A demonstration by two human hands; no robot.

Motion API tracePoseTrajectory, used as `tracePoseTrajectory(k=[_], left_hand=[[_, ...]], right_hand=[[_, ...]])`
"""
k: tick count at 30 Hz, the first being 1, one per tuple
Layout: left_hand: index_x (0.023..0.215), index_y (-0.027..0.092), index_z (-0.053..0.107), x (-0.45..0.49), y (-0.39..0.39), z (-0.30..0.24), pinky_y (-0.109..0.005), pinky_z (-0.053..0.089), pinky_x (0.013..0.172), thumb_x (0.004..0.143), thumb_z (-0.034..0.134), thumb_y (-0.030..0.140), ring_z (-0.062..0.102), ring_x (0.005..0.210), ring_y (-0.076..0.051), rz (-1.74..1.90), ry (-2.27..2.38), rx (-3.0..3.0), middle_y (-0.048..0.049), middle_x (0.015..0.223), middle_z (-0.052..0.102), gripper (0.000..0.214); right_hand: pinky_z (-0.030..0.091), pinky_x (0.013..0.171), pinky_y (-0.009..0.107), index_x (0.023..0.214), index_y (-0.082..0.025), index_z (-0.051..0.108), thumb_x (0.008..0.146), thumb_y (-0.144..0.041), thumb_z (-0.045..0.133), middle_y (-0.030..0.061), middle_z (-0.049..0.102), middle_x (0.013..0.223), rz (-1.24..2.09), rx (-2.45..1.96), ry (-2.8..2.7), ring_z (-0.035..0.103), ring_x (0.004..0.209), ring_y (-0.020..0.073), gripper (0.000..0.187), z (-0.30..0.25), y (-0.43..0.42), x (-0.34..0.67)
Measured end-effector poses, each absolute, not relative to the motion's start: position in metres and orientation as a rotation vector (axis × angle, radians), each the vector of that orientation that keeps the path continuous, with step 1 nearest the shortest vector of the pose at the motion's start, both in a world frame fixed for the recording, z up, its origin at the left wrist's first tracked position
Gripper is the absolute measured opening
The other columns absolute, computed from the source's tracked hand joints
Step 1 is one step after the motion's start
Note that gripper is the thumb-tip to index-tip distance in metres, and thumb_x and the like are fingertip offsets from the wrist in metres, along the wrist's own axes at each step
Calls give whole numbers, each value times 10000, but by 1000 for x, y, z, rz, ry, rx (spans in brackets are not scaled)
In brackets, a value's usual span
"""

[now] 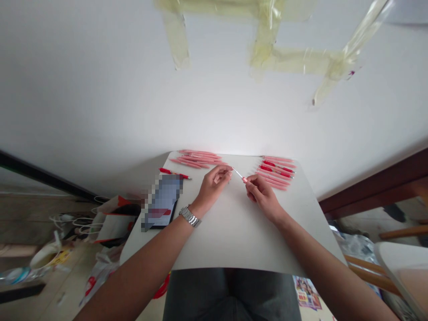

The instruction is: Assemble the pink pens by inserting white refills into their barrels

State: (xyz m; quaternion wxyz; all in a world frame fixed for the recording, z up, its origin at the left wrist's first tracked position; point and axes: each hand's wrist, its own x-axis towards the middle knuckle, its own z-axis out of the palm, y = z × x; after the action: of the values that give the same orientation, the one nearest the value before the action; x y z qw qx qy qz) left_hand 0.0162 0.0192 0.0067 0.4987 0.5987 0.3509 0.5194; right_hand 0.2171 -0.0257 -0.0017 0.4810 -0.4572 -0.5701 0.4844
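Note:
My left hand [214,185], with a metal watch on its wrist, and my right hand [261,192] meet over the far middle of a small white table [234,240]. Between them they pinch a thin pen refill [239,174] with a red end, each hand closed on one end. Pink pen barrels [197,158] lie in a row at the far left of the table. Red and pink pens [277,171] lie at the far right, close to my right hand. A single red pen [174,173] lies left of my left hand.
A phone [162,200] lies on the table's left side. White wall with yellowed tape strips [267,49] stands behind. Bags and clutter [103,223] cover the floor on the left; a wooden chair [397,267] and magazines sit on the right.

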Motion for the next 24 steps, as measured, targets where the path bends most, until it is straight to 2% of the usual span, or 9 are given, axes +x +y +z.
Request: tracePoseTrajectory(k=[3, 5, 24], left_hand=[[1070, 177, 719, 19, 16, 7, -284, 535, 859, 931, 744, 426, 672, 930, -167, 1209, 813, 1440, -75, 1061, 718, 286], [1086, 172, 722, 20, 14, 8, -294, 538, 887, 939, 736, 425, 676, 937, -171, 1186, 790, 1441, -74, 1038, 718, 293], [1032, 185, 705, 20, 14, 7, -295, 569, 819, 941, 716, 502, 704, 905, -178, 1166, 803, 1415, -73, 980, 731, 330]], right_hand=[[331, 548, 285, 994, -241, 557, 1004, -529, 619, -46, 495, 681, 1166, -1123, -1420, 441, 587, 129, 295, -3, -26, 217], [334, 552, 290, 994, -240, 556, 1009, -535, 609, -42, 497, 692, 1146, -1133, -1450, 437, 591, 131, 301, -4, -26, 217], [374, 605, 309, 1030, -245, 589, 1012, -590, 587, -26, 514, 758, 1016, -1171, -1568, 450, 636, 152, 345, -9, -25, 218]])
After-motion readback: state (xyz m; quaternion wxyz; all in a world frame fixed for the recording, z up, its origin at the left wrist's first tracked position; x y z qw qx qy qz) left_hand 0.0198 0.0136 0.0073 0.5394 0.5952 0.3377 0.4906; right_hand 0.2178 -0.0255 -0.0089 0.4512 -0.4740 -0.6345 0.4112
